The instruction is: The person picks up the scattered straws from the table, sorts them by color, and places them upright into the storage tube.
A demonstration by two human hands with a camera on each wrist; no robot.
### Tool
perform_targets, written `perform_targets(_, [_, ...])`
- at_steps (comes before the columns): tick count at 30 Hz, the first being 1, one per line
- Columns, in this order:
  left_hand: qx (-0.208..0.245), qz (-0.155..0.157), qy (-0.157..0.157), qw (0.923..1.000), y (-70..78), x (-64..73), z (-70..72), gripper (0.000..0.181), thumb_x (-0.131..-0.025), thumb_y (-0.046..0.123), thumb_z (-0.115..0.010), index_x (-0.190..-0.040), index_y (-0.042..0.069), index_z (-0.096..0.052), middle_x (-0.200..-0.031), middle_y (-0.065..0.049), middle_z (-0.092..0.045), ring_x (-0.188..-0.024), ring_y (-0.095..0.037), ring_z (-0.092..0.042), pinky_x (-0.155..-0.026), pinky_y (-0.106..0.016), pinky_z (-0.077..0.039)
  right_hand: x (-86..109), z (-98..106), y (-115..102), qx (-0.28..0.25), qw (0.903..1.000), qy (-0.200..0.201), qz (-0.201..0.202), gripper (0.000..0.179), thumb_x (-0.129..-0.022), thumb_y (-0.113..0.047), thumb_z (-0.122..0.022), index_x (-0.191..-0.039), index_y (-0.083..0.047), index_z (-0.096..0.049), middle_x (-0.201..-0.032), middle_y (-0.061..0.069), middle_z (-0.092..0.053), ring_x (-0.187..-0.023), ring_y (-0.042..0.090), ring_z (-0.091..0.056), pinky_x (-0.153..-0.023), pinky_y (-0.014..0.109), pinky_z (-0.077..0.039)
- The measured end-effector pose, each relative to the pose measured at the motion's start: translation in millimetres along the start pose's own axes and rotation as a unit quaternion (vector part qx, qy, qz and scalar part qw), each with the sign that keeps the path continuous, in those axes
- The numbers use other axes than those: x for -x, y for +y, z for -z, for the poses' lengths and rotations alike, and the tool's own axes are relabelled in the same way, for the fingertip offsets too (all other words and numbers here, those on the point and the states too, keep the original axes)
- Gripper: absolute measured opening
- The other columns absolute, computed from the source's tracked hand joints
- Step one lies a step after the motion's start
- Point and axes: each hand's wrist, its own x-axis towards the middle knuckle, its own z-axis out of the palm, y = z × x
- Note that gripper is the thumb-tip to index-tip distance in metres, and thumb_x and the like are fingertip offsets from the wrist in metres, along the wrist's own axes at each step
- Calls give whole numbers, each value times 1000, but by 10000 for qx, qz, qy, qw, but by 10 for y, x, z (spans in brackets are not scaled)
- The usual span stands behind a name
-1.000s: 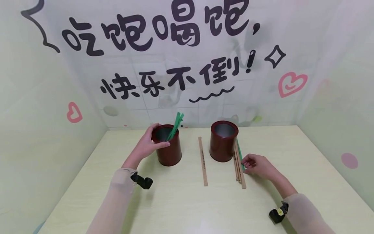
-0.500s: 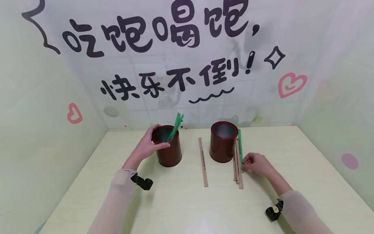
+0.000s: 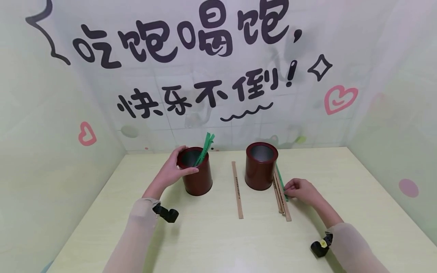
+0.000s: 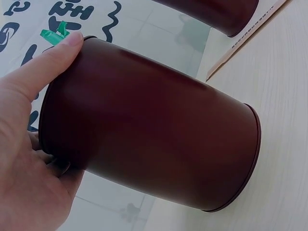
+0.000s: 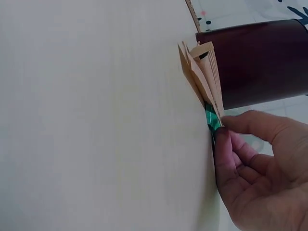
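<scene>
Pale tabletop (image 3: pixel 218 242) supports an upright dark-red can (image 3: pixel 199 182), held by the left grip (image 3: pixel 172 169). Beside brown strips (image 3: pixel 281 194), a green strip (image 5: pixel 211 117) points lengthwise away, slightly left; the right grip (image 3: pixel 302 190), nearly closed, pinches it.

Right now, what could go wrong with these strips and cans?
1. The right hand pinches the green strip right up against the brown strips, so lifting it might drag some of those along.
2. The brown strips lie close beside the right can; a sideways tug could bump it.
3. Green strips poke up past the rim of the left can; if the left hand tips it, they might slide out.
</scene>
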Motion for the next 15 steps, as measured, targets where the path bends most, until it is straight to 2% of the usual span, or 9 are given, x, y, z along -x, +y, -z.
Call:
perform_targets(4, [1,17,-4,10000,5,5,4,99,-84,33,-80,-157,10,-19,-159,-17,-31,-144,-38,-34,-114,-58,-38,5,-4,-78,243,9996,148,4,18,-85,-10,-71,-95,4,-64,-84,8,-66,-74,11,-57,-65,23,-48])
perform_targets(11, [6,36,-28,10000,13,6,4,99,-84,33,-80,-158,10,-18,-159,-17,-31,-144,-38,-34,-114,-58,-38,18,-20,-200,441,9982,192,-353,18,-79,-8,-70,-91,3,-63,-80,9,-65,-69,14,-56,-60,25,-46])
perform_targets(15, [42,44,-36,10000,17,12,3,99,-84,33,-80,-158,10,-18,-159,-17,-31,-144,-38,-34,-113,-58,-39,28,-20,-235,608,9969,239,-429,16,-78,-7,-69,-90,3,-65,-79,10,-67,-68,15,-57,-59,24,-47])
